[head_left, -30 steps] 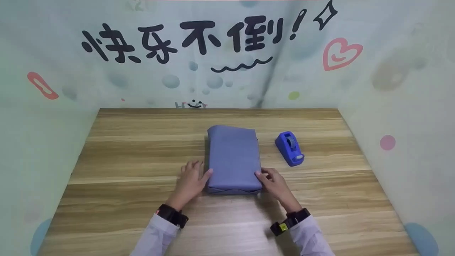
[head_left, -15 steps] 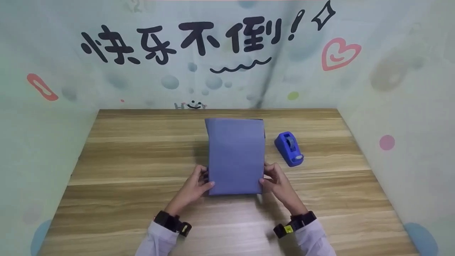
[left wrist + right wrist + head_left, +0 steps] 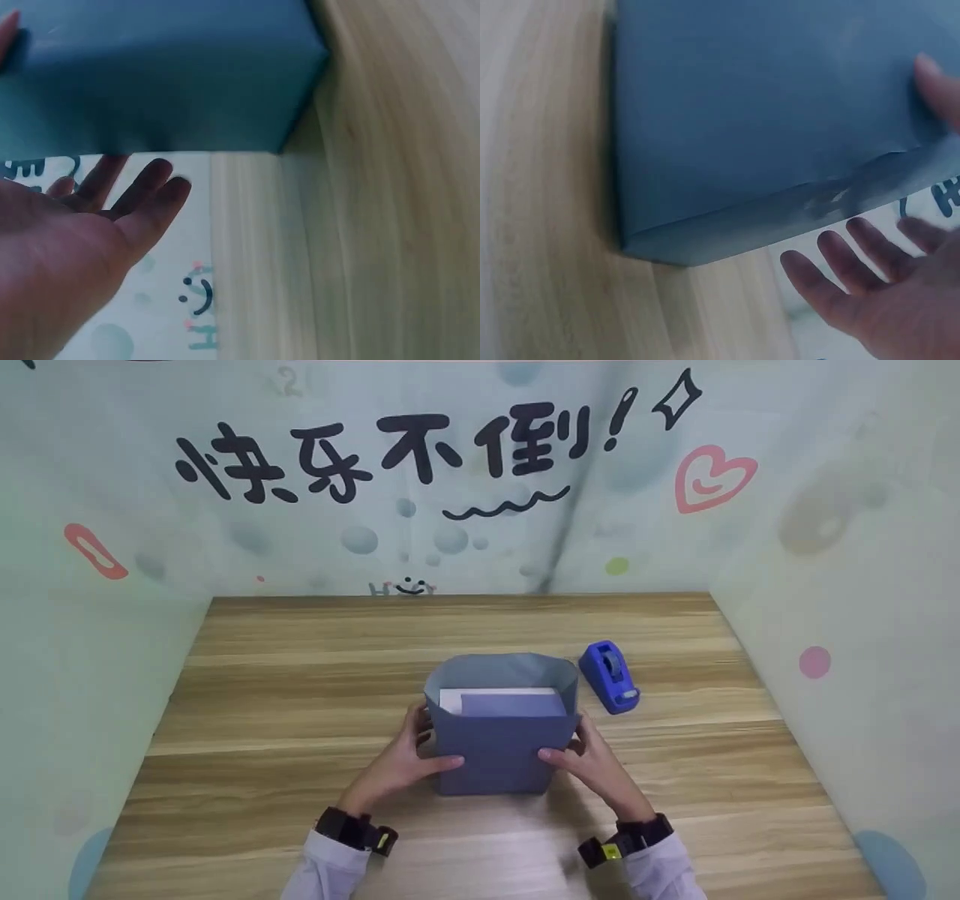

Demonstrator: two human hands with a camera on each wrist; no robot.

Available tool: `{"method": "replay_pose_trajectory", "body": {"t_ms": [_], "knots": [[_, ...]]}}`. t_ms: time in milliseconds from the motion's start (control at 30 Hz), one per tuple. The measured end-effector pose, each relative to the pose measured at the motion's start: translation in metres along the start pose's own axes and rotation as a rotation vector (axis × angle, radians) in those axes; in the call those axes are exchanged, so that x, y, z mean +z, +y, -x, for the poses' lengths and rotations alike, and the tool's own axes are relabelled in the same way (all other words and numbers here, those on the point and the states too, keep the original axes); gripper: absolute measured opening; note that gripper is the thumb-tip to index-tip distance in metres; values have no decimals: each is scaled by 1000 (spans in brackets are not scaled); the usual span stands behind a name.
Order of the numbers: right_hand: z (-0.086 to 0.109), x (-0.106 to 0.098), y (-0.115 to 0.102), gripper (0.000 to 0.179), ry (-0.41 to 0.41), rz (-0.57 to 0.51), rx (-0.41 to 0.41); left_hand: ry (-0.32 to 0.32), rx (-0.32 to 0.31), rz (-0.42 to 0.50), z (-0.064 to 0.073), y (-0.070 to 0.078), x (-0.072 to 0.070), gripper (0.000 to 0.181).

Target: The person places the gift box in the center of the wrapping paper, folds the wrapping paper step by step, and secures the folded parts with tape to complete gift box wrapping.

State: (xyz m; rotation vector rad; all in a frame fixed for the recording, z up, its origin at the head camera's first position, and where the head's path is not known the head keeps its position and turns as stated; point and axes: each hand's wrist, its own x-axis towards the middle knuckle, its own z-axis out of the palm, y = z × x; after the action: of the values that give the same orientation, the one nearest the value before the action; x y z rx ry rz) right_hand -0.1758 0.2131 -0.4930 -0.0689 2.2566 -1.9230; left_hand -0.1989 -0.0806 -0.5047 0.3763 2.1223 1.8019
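Observation:
A box wrapped in blue-grey paper (image 3: 487,754) stands upright on the table in the head view. Its paper is open at the top, forming a loose collar around a white and blue box end (image 3: 514,704) inside. My left hand (image 3: 409,754) holds the left side, thumb on the front face and the other fingers around the side. On the right side my right hand (image 3: 592,761) does the same, its thumb on the front face. Both wrist views show the paper's smooth face and a lower corner close up, with the fingers beside the narrow side.
A blue tape dispenser (image 3: 610,677) sits just right of the wrapped box, behind my right hand. The wooden table (image 3: 285,682) meets a printed backdrop (image 3: 300,547) at the back and both sides.
The wrapped box lay flat, then was tilted up, and now stands upright with its open paper end on top. Both hands stayed at its sides, thumbs moving onto the front face.

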Motion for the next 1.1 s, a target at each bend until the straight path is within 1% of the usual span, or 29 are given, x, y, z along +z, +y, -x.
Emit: {"method": "replay_pose_trajectory", "body": {"t_ms": [100, 200, 300, 367, 467, 600, 700, 733, 767, 833, 900, 933, 1033, 1100], "knots": [[-1, 1, -6, 85, -36, -40, -54, -7, 16, 36, -4, 5, 5, 107], [-4, 4, -11, 84, -22, -76, -72, 20, 42, 100, -9, 10, 11, 106], [-7, 7, -14, 82, 24, -106, -49, 66, 35, 158, -12, 14, 18, 102], [-8, 10, -15, 81, 62, -139, -23, 95, 15, 205, -13, 17, 22, 100], [-7, 16, -17, 82, 109, -195, -11, 132, -11, 273, -12, 20, 29, 96], [-4, 26, -22, 78, 156, -303, -32, 198, -20, 350, -10, 26, 37, 94], [-3, 33, -27, 74, 202, -378, -60, 268, -36, 372, -9, 31, 44, 93], [-3, 36, -28, 73, 222, -388, -67, 289, -40, 378, -8, 33, 45, 91], [-3, 38, -29, 71, 243, -391, -69, 309, -47, 376, -8, 35, 46, 89], [-4, 41, -32, 68, 285, -376, -69, 345, -36, 375, -9, 39, 48, 81], [-4, 42, -34, 65, 316, -352, -50, 385, -24, 358, -11, 42, 49, 70], [-5, 43, -35, 64, 327, -335, -41, 407, -15, 339, -11, 44, 49, 61], [-6, 43, -37, 61, 341, -283, -26, 483, 10, 226, -14, 48, 49, 32], [-6, 42, -38, 59, 348, -235, -24, 525, 16, 131, -15, 51, 48, 20]]}}
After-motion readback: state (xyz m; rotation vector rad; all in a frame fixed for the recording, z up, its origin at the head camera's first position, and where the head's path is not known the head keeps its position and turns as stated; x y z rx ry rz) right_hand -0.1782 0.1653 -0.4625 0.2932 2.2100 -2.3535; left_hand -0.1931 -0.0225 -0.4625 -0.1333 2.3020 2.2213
